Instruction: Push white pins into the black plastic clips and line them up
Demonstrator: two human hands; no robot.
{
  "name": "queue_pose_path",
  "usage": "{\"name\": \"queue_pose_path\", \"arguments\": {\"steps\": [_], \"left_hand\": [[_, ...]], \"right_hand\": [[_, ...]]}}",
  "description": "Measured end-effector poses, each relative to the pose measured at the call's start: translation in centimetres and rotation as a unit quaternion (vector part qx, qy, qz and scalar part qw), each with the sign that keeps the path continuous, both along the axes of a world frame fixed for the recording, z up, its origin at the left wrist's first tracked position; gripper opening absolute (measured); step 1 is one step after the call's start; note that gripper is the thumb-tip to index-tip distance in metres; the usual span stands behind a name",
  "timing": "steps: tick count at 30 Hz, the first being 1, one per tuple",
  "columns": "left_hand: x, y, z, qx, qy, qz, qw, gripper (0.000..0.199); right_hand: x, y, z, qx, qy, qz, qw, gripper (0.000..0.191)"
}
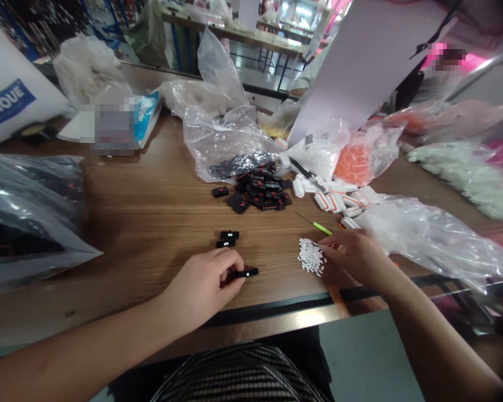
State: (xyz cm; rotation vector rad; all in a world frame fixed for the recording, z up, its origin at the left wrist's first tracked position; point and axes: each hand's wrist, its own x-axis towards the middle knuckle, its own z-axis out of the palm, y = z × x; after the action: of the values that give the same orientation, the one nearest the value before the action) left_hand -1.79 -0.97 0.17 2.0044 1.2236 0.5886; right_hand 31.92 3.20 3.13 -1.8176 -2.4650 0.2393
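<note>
Two black pieces (228, 239) lie just beyond a worker's left hand (207, 279), which pinches a black part (248, 272) by one end; farther right, small white pegs (310, 257) sit beside the right hand (352, 254), its fingertips drawn together, any grip unclear.

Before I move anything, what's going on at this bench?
A person is working with small parts. The left hand holds a black part with a white dot on its side, and the right hand is at the edge of a pile of small white pieces. Two more black parts sit just beyond the left hand. Farther back are a heap of black parts and a green-handled tool.
</note>
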Motion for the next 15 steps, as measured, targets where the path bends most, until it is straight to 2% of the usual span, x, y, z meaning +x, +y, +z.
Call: {"name": "queue_pose_path", "arguments": {"steps": [5, 8, 11, 15], "left_hand": [[-0.04, -0.03, -0.18, 0.009, -0.005, -0.002, 1.0, 0.003], [0.0, -0.05, -0.16, 0.012, -0.005, -0.001, 1.0, 0.002], [0.04, -0.05, -0.01, 0.011, 0.0, 0.001, 1.0, 0.002], [0.02, -0.04, 0.08, 0.012, 0.003, -0.001, 1.0, 0.002]], "right_hand": [[-0.28, 0.58, -0.14, 0.045, -0.087, 0.096, 0.991, 0.021], [-0.15, 0.89, -0.16, 0.05, -0.101, 0.131, 0.985, 0.023], [0.12, 1.01, -0.09, 0.048, -0.074, 0.115, 0.989, 0.024], [0.31, 0.88, 0.04, 0.043, -0.037, 0.033, 0.998, 0.026]]}}
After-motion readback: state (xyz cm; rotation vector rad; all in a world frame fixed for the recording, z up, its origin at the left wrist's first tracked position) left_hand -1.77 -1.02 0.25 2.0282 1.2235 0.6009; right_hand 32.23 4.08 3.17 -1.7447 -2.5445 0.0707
